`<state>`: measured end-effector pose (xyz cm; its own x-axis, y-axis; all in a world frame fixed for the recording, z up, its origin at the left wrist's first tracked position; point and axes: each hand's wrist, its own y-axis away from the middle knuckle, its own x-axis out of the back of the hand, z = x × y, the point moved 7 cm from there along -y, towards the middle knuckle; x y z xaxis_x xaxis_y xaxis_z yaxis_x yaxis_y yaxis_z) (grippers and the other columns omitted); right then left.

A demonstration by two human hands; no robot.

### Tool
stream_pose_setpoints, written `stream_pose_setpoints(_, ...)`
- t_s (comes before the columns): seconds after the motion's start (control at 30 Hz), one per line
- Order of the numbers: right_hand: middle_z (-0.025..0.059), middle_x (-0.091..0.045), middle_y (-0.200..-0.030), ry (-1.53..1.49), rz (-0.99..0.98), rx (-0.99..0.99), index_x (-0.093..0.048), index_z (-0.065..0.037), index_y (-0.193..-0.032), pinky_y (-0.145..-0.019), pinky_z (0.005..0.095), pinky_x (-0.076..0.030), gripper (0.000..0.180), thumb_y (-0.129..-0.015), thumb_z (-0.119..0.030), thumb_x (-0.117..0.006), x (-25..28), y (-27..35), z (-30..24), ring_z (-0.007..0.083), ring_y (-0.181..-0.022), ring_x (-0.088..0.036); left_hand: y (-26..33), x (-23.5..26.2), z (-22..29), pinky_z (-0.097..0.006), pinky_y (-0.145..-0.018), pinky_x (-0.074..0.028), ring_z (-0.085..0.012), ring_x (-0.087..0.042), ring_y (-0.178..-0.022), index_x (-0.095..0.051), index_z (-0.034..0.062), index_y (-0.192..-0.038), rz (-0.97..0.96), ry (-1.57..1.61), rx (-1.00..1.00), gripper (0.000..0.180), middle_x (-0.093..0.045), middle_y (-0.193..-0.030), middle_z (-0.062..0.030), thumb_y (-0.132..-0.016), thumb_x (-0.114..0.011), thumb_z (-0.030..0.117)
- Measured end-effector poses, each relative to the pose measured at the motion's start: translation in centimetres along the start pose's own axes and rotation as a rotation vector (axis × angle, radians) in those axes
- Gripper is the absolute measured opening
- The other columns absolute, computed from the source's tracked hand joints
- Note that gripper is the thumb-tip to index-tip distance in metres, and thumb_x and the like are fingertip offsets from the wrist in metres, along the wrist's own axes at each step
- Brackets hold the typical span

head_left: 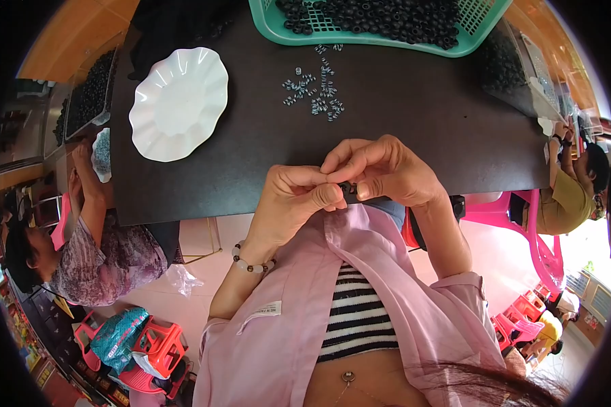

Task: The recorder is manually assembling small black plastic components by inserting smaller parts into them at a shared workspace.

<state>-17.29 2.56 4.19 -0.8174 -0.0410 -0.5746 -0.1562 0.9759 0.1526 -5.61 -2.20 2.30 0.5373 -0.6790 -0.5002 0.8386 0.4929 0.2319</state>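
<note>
My left hand (299, 197) and my right hand (390, 173) meet just past the table's near edge, both closed in a pinch. Between their fingertips is a small black part (348, 189), mostly covered by the fingers. Its exact kind is hidden. Beyond my hands, small metal coil springs (328, 107) lie in a loose scatter on the dark table (251, 136). At the far edge stands a green plastic basket (380, 42) holding many small black round parts (387, 20) with holes.
A white scalloped plate (180, 105) lies on the table's left side, with black cloth (176, 34) behind it. Co-workers sit at left (102, 251) and right (567, 197), near bins of black parts (91, 91). Pink stools (543, 237) stand at right.
</note>
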Motion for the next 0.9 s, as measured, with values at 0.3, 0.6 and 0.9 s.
stream_pose_setpoints(0.3, 0.016, -0.059, -0.108, 0.029, 0.019, -0.004, -0.071, 0.005, -0.095, -0.075, 0.0247, -0.051, 0.03, -0.066, 0.013, -0.068, -1.3, 1.2, -0.3, 0.019, -0.09, -0.06, 1.5, -1.0, 1.1, -0.021, -0.062, -0.048, -0.0096, -0.062, -0.07, -0.071, -0.0023, -0.089, -0.005, -0.077, -0.009, 0.016, -0.068, -0.077, -0.0071, -0.08, -0.075, 0.011)
stream_pose_setpoints(0.6, 0.0154, -0.063, -0.101, 0.103, 0.014, 0.082, -0.072, 0.003, -0.087, -0.075, 0.0253, -0.052, 0.026, -0.066, 0.017, -0.067, -4.7, 2.8, -2.6, 0.0199, -0.089, -0.061, 3.3, -3.3, 4.7, -0.022, -0.059, -0.046, -0.0091, -0.06, -0.066, -0.072, 0.0004, -0.08, -0.15, -0.266, -0.174, 0.014, -0.068, -0.074, -0.0078, -0.076, -0.078, 0.012)
stream_pose_setpoints(0.9, 0.0137, -0.065, -0.105, 0.105, 0.079, 0.141, -0.071, 0.002, -0.099, -0.085, 0.0307, -0.05, 0.025, -0.074, -0.005, -0.074, -0.9, 0.9, -0.9, 0.0199, -0.093, -0.062, 0.5, -1.2, 1.9, -0.022, -0.062, -0.048, -0.0096, -0.059, -0.067, -0.071, -0.0018, -0.088, 0.018, -0.094, -0.047, 0.016, -0.067, -0.076, -0.0069, -0.084, -0.072, 0.013)
